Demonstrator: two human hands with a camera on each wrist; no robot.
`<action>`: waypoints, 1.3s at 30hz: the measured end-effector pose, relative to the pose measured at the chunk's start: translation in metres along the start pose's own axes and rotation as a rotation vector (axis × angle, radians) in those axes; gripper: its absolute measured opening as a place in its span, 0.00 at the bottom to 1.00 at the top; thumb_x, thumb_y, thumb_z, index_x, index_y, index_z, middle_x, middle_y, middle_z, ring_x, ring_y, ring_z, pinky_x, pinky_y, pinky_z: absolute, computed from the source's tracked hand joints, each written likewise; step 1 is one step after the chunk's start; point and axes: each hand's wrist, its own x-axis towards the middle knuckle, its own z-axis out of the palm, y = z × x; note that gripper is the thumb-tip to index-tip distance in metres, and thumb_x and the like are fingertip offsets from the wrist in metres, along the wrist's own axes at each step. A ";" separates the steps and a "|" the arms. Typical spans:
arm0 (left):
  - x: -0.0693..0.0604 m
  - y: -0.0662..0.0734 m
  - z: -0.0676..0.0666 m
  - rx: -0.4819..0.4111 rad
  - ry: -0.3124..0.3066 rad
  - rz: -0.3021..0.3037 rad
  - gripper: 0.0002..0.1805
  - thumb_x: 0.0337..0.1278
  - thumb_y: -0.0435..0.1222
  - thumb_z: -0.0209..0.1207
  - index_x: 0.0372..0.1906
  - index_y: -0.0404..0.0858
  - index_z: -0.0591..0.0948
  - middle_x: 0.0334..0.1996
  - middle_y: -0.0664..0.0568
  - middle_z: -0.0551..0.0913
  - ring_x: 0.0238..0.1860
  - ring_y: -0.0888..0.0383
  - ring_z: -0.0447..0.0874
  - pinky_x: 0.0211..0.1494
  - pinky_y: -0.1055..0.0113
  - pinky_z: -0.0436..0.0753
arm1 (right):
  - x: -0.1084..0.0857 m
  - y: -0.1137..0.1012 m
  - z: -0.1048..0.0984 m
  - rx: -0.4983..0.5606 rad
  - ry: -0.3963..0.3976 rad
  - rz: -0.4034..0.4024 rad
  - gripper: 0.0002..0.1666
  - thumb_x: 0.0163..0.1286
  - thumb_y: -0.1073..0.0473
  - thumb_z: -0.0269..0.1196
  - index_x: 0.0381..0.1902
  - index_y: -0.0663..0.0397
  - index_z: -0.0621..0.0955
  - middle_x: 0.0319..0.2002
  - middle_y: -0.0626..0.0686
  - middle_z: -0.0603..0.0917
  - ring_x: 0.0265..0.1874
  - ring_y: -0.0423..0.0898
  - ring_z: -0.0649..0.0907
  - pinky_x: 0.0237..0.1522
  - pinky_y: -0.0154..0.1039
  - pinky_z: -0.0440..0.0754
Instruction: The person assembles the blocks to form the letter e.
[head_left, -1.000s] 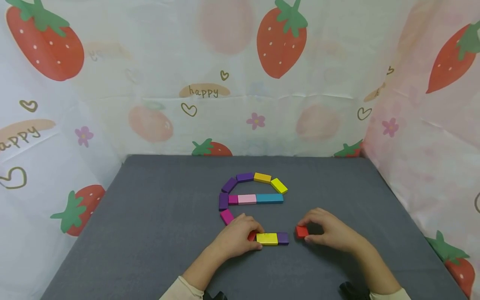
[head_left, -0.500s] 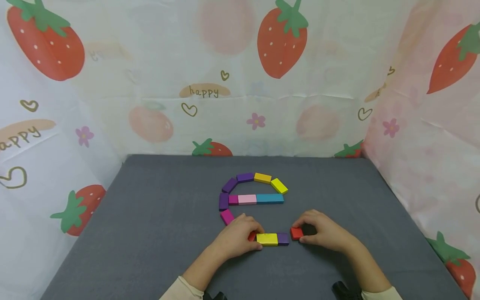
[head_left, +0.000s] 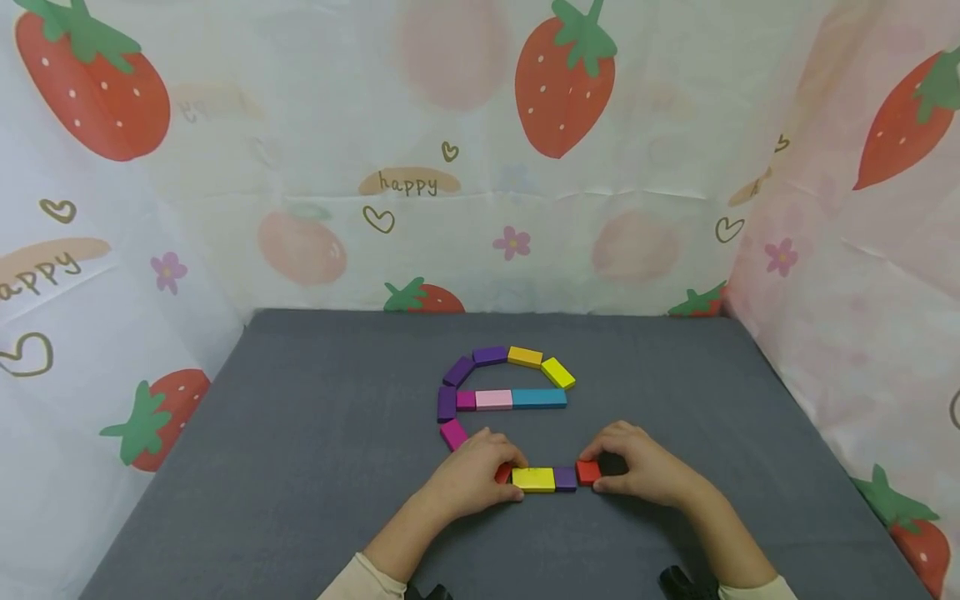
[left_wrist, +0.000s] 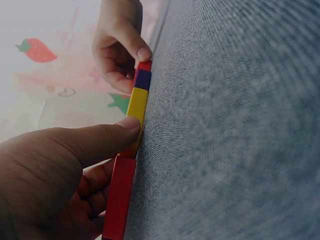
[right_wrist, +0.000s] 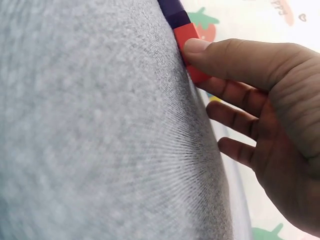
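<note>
On the grey cloth, coloured blocks lie in a curved line with a bar across it. Along its bottom row are a red block (left_wrist: 120, 195), a yellow block (head_left: 533, 480) and a short purple block (head_left: 566, 479). My left hand (head_left: 474, 473) pinches the yellow block near its left end, covering part of the red one. At the right end of the row my right hand (head_left: 647, 467) holds a small red block (head_left: 588, 473) between thumb and fingers, against the purple block. A magenta block (head_left: 453, 435) shows just beyond my left hand.
Farther back stand several purple blocks (head_left: 447, 404), an orange block (head_left: 525, 357) and a slanted yellow block (head_left: 558, 372). A pink block (head_left: 493, 400) and a blue block (head_left: 539, 398) form the crossbar. Strawberry-patterned curtain (head_left: 480, 192) encloses the grey table (head_left: 315, 433).
My right hand has slid the small red block leftward over the cloth, from a gap apart to the end of the purple block. The left hand has stayed in place.
</note>
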 end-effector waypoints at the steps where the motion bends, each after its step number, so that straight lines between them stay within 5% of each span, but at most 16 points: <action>1: 0.000 0.000 0.000 0.000 0.000 -0.002 0.19 0.56 0.48 0.73 0.53 0.50 0.88 0.47 0.62 0.84 0.58 0.60 0.79 0.80 0.50 0.60 | 0.000 0.000 0.000 0.004 -0.001 -0.003 0.18 0.62 0.48 0.76 0.50 0.29 0.85 0.48 0.32 0.83 0.54 0.40 0.75 0.60 0.56 0.72; 39: 0.001 -0.001 0.000 0.006 0.013 0.024 0.17 0.55 0.47 0.74 0.49 0.50 0.88 0.44 0.63 0.84 0.56 0.61 0.79 0.80 0.52 0.60 | 0.002 0.000 0.003 0.033 -0.015 -0.050 0.19 0.61 0.44 0.76 0.49 0.29 0.84 0.49 0.32 0.82 0.56 0.41 0.73 0.62 0.59 0.67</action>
